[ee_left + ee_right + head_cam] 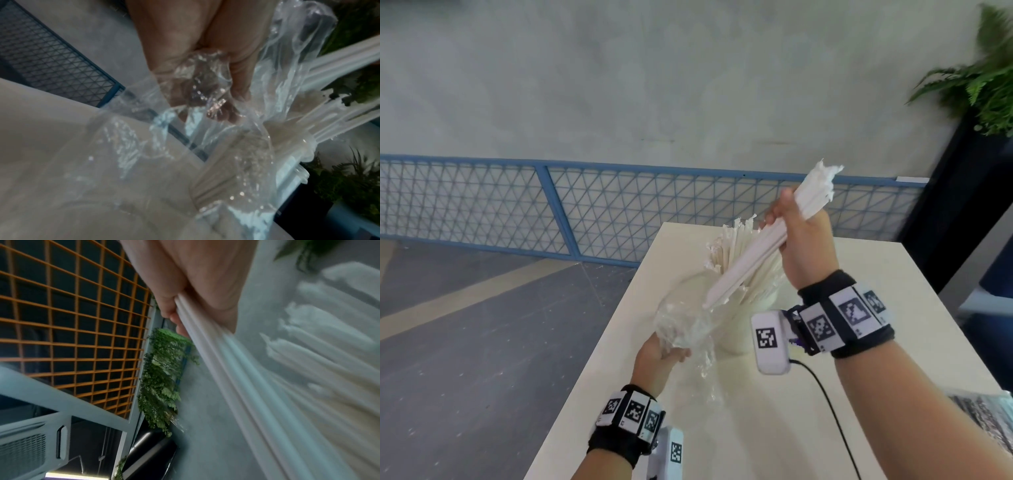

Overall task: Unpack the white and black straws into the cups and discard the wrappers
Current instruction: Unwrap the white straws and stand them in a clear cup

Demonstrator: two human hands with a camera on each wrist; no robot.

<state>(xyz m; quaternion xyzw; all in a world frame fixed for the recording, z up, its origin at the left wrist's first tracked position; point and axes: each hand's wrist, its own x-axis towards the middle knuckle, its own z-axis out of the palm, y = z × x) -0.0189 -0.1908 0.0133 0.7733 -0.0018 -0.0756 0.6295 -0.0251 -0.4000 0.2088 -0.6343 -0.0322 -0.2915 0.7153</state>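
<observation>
White paper-wrapped straws (763, 236) are clamped in the fingers of the right hand (803, 240), the bundle slanting from one o'clock down to seven o'clock above the desk (893, 325). Its lower end points into the clear plastic wrapper (681, 318), which the left hand (659, 358) grips with curled fingers. More white straws stand in a cup (760, 301) just behind, at the desk's twelve o'clock side.

Tabletop (774, 428): cream-white, rectangular, smooth surface. White cup (760, 308) stands on it toward far end, packed with white paper-wrapped straws (736, 246) fanning up and left. Bag of black straws (986, 418) lies at right edge, partly out of view. Black cable (828, 404) trails across near half.
</observation>
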